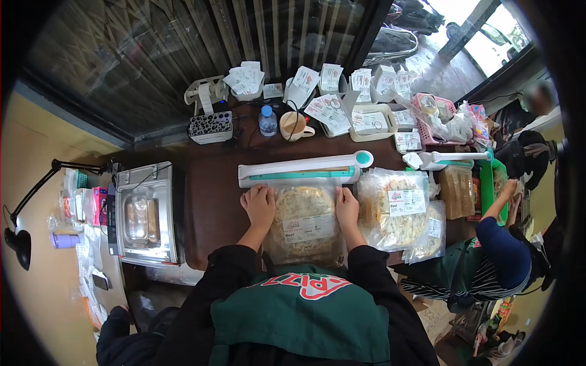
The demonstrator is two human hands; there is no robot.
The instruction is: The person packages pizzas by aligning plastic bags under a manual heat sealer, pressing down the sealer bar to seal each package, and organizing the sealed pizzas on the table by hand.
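A clear bag with a round pizza (303, 210) and a "Beef" label lies flat in front of me, its top edge against the white and teal bar sealer (299, 175). My left hand (259, 206) pinches the bag's upper left corner, fingers closed. At the upper right corner my right hand (347, 208) grips the same bag, thumb and fingers pressed together. Just right of that hand, more bagged pizzas (394, 207) are stacked, the top one also labelled "Beef".
Trays of labels (369, 120), a mug (293, 125) and a water bottle (267, 122) line the back. A vacuum machine (146, 213) stands left. At right, a co-worker (503, 250) reaches toward a green basket (493, 189) beside a second sealer (448, 160).
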